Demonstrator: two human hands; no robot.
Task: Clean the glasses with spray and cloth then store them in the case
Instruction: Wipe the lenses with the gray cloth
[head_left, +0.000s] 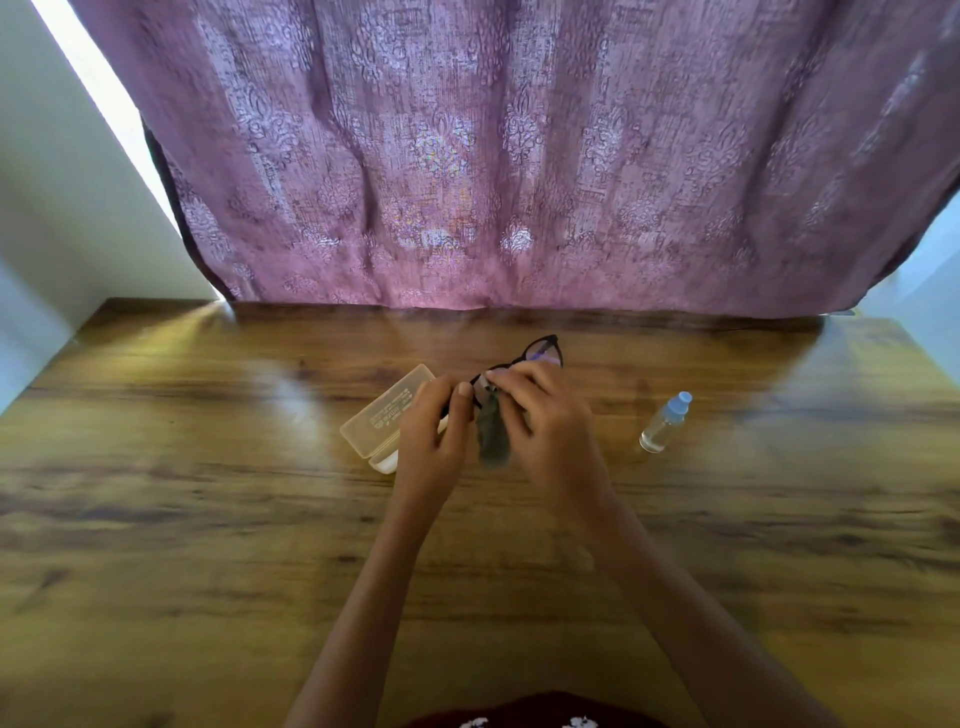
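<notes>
Black-framed glasses (540, 349) are held above the wooden table (208, 493), one lens sticking out past my fingers. My left hand (434, 441) pinches the frame at its left side. My right hand (540, 415) pinches a grey cloth (491, 436) against the near lens, and the rest of the cloth hangs down between my hands. An open translucent glasses case (382, 415) lies on the table just left of my left hand. A small clear spray bottle (665, 422) with a light blue cap lies to the right, apart from my hands.
A purple patterned curtain (493, 156) hangs along the far edge of the table. White walls (62, 208) stand at the left and right. Bare wood spreads on both sides of my arms.
</notes>
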